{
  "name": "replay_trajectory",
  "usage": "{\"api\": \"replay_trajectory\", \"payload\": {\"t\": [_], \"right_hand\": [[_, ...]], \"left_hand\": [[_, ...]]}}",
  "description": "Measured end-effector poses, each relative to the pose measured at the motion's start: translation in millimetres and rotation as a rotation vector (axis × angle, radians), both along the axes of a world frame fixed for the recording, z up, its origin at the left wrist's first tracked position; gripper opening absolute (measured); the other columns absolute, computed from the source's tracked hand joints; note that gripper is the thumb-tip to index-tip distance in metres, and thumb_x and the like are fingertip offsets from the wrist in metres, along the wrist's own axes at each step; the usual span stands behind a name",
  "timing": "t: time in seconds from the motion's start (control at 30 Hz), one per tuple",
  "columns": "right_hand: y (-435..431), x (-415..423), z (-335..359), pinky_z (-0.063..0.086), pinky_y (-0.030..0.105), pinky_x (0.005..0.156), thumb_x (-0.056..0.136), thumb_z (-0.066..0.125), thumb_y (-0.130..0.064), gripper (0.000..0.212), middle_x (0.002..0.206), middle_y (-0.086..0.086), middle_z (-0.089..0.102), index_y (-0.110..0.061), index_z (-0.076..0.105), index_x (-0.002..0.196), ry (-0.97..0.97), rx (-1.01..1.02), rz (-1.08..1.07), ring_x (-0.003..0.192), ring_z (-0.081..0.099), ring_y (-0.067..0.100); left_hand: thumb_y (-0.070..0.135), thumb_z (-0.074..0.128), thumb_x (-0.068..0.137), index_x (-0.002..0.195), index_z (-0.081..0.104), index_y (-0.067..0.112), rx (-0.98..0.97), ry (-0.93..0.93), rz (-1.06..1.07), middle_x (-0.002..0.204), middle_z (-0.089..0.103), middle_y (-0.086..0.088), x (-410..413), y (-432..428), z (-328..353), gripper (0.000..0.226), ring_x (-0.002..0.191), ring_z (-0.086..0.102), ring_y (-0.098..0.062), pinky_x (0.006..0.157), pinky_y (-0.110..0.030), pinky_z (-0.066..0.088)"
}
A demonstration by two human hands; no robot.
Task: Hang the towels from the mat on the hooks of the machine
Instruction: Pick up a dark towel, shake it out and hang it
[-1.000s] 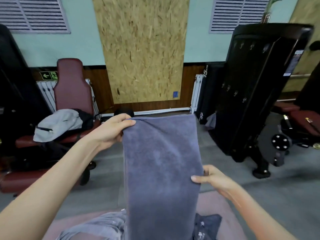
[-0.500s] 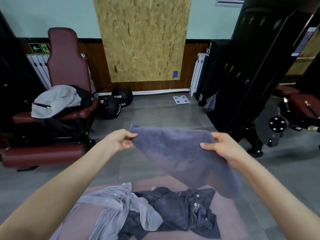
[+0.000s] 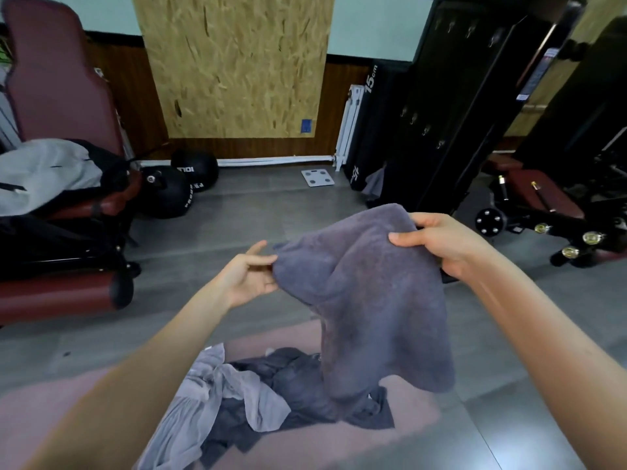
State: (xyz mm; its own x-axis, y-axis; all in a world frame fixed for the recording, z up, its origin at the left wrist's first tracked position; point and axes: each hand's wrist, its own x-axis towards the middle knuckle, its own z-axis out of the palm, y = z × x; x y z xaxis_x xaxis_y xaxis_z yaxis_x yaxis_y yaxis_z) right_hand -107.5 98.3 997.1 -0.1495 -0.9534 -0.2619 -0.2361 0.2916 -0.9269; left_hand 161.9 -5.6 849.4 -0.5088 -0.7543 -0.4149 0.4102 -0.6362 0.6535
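A grey-purple towel (image 3: 373,300) hangs in the air over the pink mat (image 3: 414,422). My right hand (image 3: 441,242) grips its upper right corner, thumb on top. My left hand (image 3: 249,276) is palm up with loosely straight fingers, its fingertips touching the towel's left edge. More cloth lies heaped on the mat: a light grey piece (image 3: 210,395) and a dark grey one (image 3: 298,385). The black machine (image 3: 451,96) stands at the right, beyond the towel, with small hooks (image 3: 425,130) in rows on its panel.
A maroon bench (image 3: 57,89) with a grey jacket (image 3: 40,171) stands at the left. Two black medicine balls (image 3: 176,191) and a white scale (image 3: 317,178) lie by the far wall. Another maroon bench with wheels (image 3: 536,205) sits at the right.
The towel was held up flat, then lowered and spread; now it bunches toward my right hand. My left hand's pinch has loosened and only its fingertips touch. The view has tilted down.
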Motion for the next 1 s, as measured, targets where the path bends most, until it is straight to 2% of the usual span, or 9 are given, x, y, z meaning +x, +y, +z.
{"api": "replay_trajectory", "payload": {"t": [0.2, 0.3, 0.37, 0.5, 0.63, 0.77, 0.83, 0.9, 1.0], "right_hand": [[2.6, -27.4, -20.4, 0.056, 0.024, 0.066, 0.080, 0.065, 0.000, 0.027, 0.095, 0.009, 0.071, -0.009, 0.068, 0.105, -0.062, 0.057, -0.045, 0.088, 0.068, 0.020], [-3.9, -44.8, -33.3, 0.056, 0.028, 0.073, 0.080, 0.066, 0.001, 0.029, 0.098, 0.011, 0.070, -0.007, 0.067, 0.107, -0.075, 0.072, -0.052, 0.091, 0.068, 0.022], [-10.5, -58.7, -43.8, 0.057, 0.026, 0.073, 0.080, 0.065, 0.002, 0.029, 0.097, 0.011, 0.071, -0.007, 0.067, 0.108, -0.079, 0.085, -0.053, 0.089, 0.068, 0.021], [-26.3, -95.6, -69.6, 0.056, 0.021, 0.061, 0.080, 0.064, 0.005, 0.030, 0.089, 0.007, 0.071, -0.010, 0.068, 0.107, -0.119, 0.111, -0.096, 0.075, 0.069, 0.014], [-45.1, -151.0, -88.7, 0.055, 0.021, 0.057, 0.082, 0.062, 0.005, 0.027, 0.086, 0.005, 0.071, -0.012, 0.068, 0.102, -0.225, 0.135, -0.173, 0.073, 0.068, 0.014], [-66.8, -208.4, -106.6, 0.052, 0.019, 0.051, 0.082, 0.060, 0.007, 0.023, 0.072, 0.000, 0.072, -0.012, 0.068, 0.094, -0.283, 0.148, -0.193, 0.064, 0.069, 0.010], [-78.8, -231.6, -112.1, 0.052, 0.019, 0.051, 0.082, 0.061, 0.006, 0.021, 0.071, 0.000, 0.072, -0.011, 0.069, 0.091, -0.288, 0.158, -0.189, 0.064, 0.069, 0.010], [-90.9, -252.1, -116.7, 0.053, 0.021, 0.055, 0.082, 0.062, 0.005, 0.019, 0.073, 0.001, 0.072, -0.011, 0.069, 0.087, -0.274, 0.165, -0.182, 0.067, 0.069, 0.012], [-112.2, -272.0, -121.7, 0.054, 0.028, 0.070, 0.081, 0.062, 0.006, 0.019, 0.082, 0.006, 0.070, -0.011, 0.069, 0.085, -0.245, 0.160, -0.169, 0.077, 0.066, 0.018]], "left_hand": [[-0.003, 0.051, 0.078, 0.073, 0.066, 0.003, 0.181, -0.185, -0.108, 0.070, 0.067, -0.008, -19.6, 1.3, -11.5, 0.017, 0.057, 0.067, -0.020, 0.053, -0.026, 0.055], [0.009, 0.058, 0.080, 0.070, 0.057, 0.013, 0.238, -0.383, -0.226, 0.050, 0.058, -0.001, -40.2, -0.2, -22.1, 0.011, 0.043, 0.053, -0.016, 0.051, -0.022, 0.042], [0.012, 0.057, 0.083, 0.073, 0.052, 0.017, 0.211, -0.479, -0.253, 0.050, 0.056, 0.001, -58.0, -2.6, -28.1, 0.012, 0.047, 0.049, -0.015, 0.054, -0.026, 0.037], [0.000, 0.045, 0.094, 0.113, 0.045, 0.027, -0.054, -0.421, 0.010, 0.091, 0.057, -0.004, -107.1, -18.8, -38.3, 0.033, 0.074, 0.055, -0.019, 0.054, -0.036, 0.054], [-0.004, 0.042, 0.093, 0.118, 0.044, 0.026, -0.082, -0.429, 0.052, 0.085, 0.057, -0.005, -158.6, -34.8, -39.2, 0.039, 0.068, 0.055, -0.018, 0.055, -0.030, 0.050], [0.008, 0.059, 0.081, 0.095, 0.066, 0.007, 0.046, -0.333, -0.240, 0.086, 0.069, -0.010, -197.1, -54.7, -23.8, 0.016, 0.069, 0.068, -0.021, 0.064, -0.030, 0.055], [0.004, 0.078, 0.055, 0.107, 0.058, 0.008, 0.091, -0.307, -0.342, 0.097, 0.069, -0.009, -209.8, -68.6, -22.0, 0.056, 0.075, 0.069, -0.021, 0.068, -0.034, 0.057], [-0.006, 0.076, 0.049, 0.124, 0.046, 0.020, 0.078, -0.415, -0.432, 0.111, 0.065, -0.006, -224.0, -83.7, -25.7, 0.085, 0.079, 0.067, -0.021, 0.068, -0.033, 0.053], [-0.017, 0.058, 0.073, 0.126, 0.036, 0.032, 0.025, -0.635, -0.555, 0.111, 0.058, -0.007, -250.2, -103.7, -27.1, 0.076, 0.073, 0.054, -0.018, 0.058, -0.025, 0.040]]}}
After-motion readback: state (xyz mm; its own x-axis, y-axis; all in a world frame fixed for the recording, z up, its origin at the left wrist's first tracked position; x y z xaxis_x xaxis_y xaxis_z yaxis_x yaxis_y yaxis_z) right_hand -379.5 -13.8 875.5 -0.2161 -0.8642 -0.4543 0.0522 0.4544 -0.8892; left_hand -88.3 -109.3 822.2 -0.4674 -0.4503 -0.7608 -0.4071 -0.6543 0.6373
